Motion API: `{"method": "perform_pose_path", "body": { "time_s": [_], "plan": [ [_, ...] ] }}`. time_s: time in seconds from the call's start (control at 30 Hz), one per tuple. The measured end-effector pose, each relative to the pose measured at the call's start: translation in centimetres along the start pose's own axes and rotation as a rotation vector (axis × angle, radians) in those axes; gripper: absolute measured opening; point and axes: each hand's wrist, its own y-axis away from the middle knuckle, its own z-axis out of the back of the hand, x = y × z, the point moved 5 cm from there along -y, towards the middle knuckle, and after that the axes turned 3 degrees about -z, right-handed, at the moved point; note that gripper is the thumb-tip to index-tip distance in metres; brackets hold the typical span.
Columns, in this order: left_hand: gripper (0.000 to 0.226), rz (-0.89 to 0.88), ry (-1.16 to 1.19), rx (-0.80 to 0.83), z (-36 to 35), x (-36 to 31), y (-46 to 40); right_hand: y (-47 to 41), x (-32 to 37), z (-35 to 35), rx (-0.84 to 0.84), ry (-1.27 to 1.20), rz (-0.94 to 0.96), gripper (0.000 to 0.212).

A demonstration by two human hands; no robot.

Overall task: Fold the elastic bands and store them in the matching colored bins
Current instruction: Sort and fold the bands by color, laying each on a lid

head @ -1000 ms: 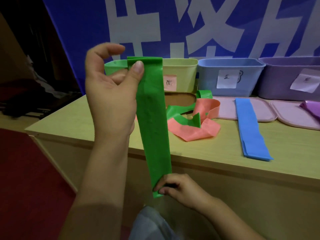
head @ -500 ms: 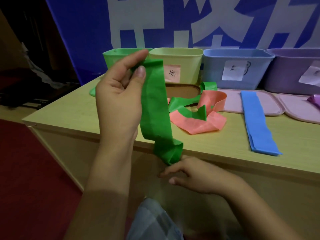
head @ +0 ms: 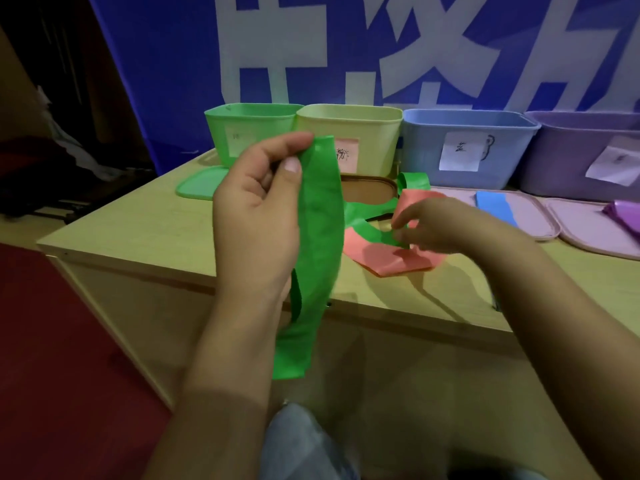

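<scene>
Pinching the top of a green elastic band [head: 318, 216] between thumb and fingers, the left hand [head: 256, 216] holds it up in front of the desk [head: 131, 230], so the strip hangs with its long axis running from twelve o'clock down to six o'clock, doubled near the bottom where one loose end trails. The right hand [head: 440, 230] is out over the desk at about two o'clock from the left, fingers curled and pinching at a second green band [head: 372, 232] that lies tangled across a pink band [head: 391, 261]; the exact contact is partly hidden by the fingers.

The relation that matters is this: the hanging band's bin, the green bin [head: 249, 133], stands at twelve o'clock from the left hand, just behind it at the far edge of the desk, with its green lid [head: 201, 183] lying in front. The left hand is plainly the nearer one to it. My reading is that the hanging strip needs at least one more fold before it goes forward and down into that bin, and the free lower end calls for the right hand to come back to six o'clock.

Farther out, from one to three o'clock, stand a yellow bin [head: 349, 133] with a pink label, a blue bin [head: 467, 143] and a purple bin [head: 585, 150], with a folded blue band [head: 495, 206] resting on a pale lid [head: 540, 220].
</scene>
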Motion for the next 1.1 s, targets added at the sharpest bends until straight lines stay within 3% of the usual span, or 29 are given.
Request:
{"method": "perform_pose_path", "body": {
  "time_s": [0.07, 0.2, 0.27, 0.33, 0.4, 0.53, 0.77, 0.97, 1.1],
  "plan": [
    [0.032, 0.054, -0.011, 0.016, 0.0, 0.2, 0.1, -1.4, -0.2, -1.9, 0.099, 0.043, -0.032, 0.035],
    [0.038, 0.083, -0.030, -0.019, 1.1, 0.4, 0.0, -2.6, -0.7, -1.4, -0.025, -0.108, -0.046, 0.022],
    [0.038, 0.098, -0.023, -0.049, 1.6, 0.7, -0.1, -2.4, -0.4, -0.1, -0.138, -0.340, -0.002, 0.020],
    [0.035, 0.123, -0.012, -0.068, 1.8, 1.0, -0.2, -1.6, 0.4, 1.5, -0.167, -0.716, 0.045, 0.030],
    [0.033, 0.145, -0.010, -0.065, 1.5, 1.0, -0.3, -1.5, 1.0, 3.5, -0.239, -0.914, 0.100, 0.040],
    [0.029, 0.200, -0.011, -0.026, 0.6, 0.8, -0.1, -1.5, 1.9, 8.2, -0.575, -0.886, 0.231, 0.033],
    [0.031, 0.236, -0.070, 0.011, -0.3, 0.4, 0.0, 0.4, 2.4, 15.9, -0.986, -0.996, 0.474, 0.016],
    [0.032, 0.243, -0.102, -0.007, -0.9, -0.1, -0.2, 4.9, 2.6, 19.0, -1.184, -1.009, 0.677, 0.014],
    [0.034, 0.220, -0.093, 0.021, -1.7, -0.7, 0.0, 8.0, 2.8, 19.0, -1.210, -0.918, 0.621, 0.011]
  ]
}}
